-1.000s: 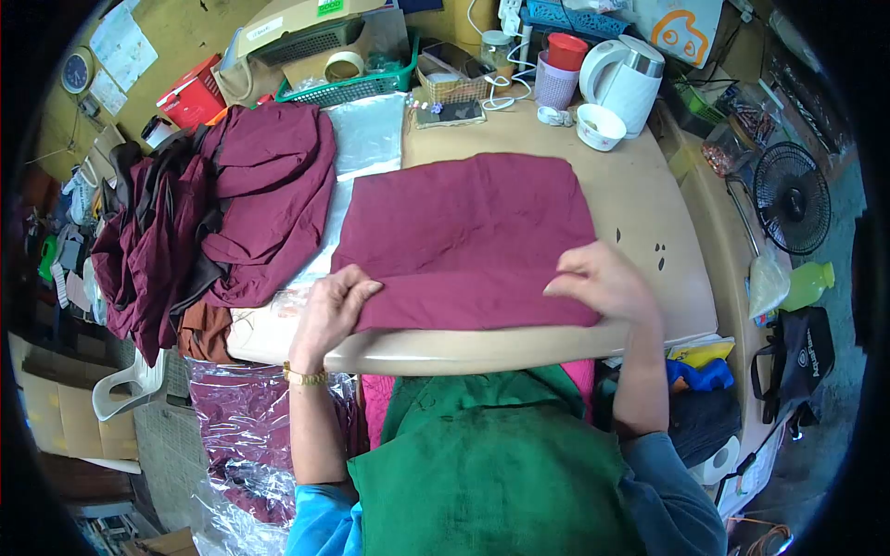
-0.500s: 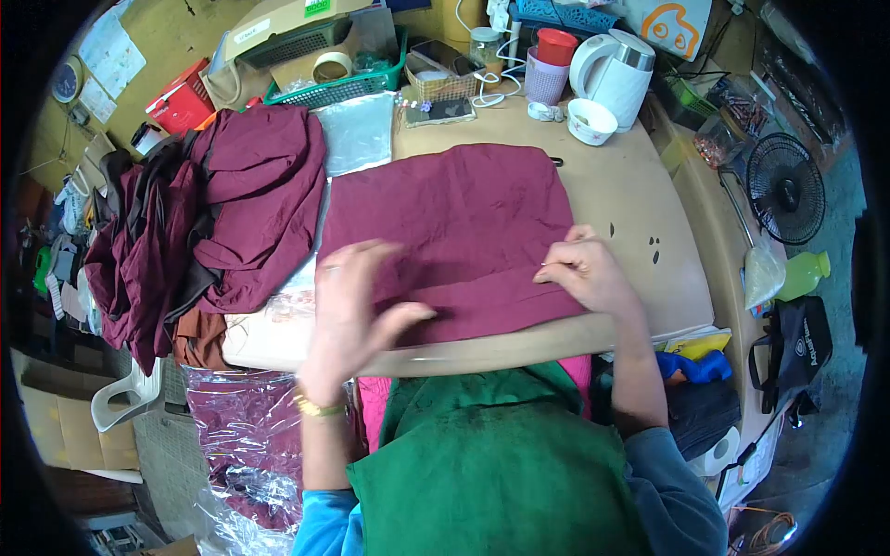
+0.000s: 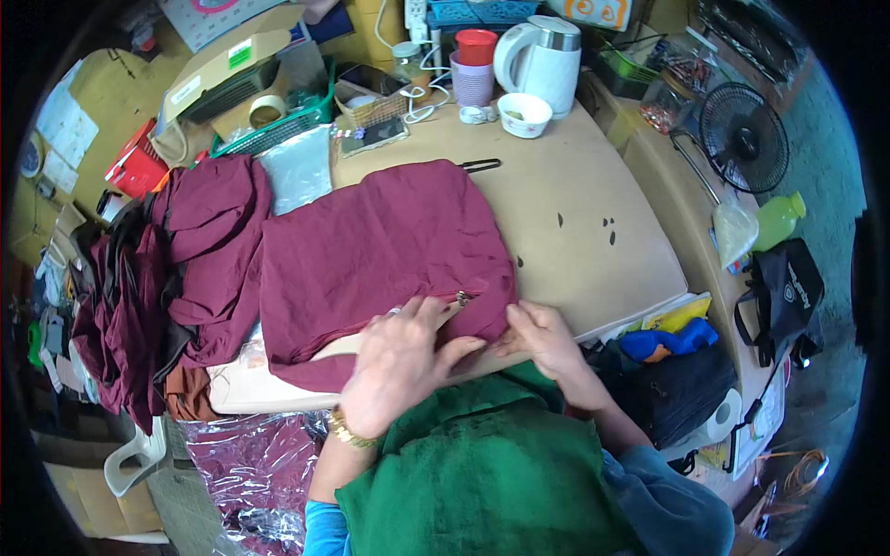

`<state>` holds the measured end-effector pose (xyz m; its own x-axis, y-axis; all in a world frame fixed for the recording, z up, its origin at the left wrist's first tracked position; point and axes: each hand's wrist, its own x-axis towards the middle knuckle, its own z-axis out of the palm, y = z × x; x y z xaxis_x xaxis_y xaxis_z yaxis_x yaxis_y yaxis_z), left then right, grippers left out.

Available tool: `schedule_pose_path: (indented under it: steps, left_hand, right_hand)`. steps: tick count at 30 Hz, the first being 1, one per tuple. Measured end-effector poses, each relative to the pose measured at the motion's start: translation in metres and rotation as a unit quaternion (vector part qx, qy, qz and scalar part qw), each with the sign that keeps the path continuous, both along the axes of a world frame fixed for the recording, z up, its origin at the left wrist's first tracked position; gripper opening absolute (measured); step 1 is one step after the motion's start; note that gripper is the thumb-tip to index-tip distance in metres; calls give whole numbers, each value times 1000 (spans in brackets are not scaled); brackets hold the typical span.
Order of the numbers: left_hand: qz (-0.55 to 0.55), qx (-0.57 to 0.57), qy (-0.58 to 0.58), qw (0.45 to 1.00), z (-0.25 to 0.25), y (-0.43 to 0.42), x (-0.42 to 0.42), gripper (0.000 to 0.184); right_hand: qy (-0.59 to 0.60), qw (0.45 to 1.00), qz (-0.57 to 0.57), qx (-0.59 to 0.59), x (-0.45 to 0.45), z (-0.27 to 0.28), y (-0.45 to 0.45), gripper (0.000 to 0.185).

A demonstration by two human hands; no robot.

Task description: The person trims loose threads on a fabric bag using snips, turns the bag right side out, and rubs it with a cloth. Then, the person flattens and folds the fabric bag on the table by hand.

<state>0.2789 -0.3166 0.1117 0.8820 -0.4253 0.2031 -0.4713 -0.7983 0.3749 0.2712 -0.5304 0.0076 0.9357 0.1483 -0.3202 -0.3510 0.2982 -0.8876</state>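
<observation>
A maroon fabric piece (image 3: 371,241) lies on the tan table (image 3: 593,176), with a zipper and its metal pull (image 3: 463,297) showing near its front edge. A narrow gap shows the surface below the zipper. My left hand (image 3: 400,357) rests on the front part of the fabric beside the zipper pull, its thumb apart from the fingers. My right hand (image 3: 545,341) pinches the fabric's front right corner at the table edge. A black loop (image 3: 480,166) sticks out behind the fabric.
More maroon garments (image 3: 209,250) are heaped at the left. Along the back stand a green basket (image 3: 278,130), a phone (image 3: 374,134), purple and red cups (image 3: 473,74), a white bowl (image 3: 525,116) and a kettle (image 3: 542,65). A black fan (image 3: 743,137) is at the right.
The view has shifted. The fabric's front edge, folded flat before, now shows an opened zipper. My left hand has moved right across the fabric, and my right hand has moved down to its front corner.
</observation>
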Motion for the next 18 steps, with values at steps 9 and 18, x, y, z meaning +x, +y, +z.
schedule_pose_path:
  steps: [9,18]
  left_hand:
    - [45,-112,11,993,-32,-16,11,21]
    - [78,-37,-8,996,-22,-21,12,27]
  right_hand:
    - [-57,993,31,97,-11,-31,23,24]
    - [-33,987,-1,155,-6,-35,56,26]
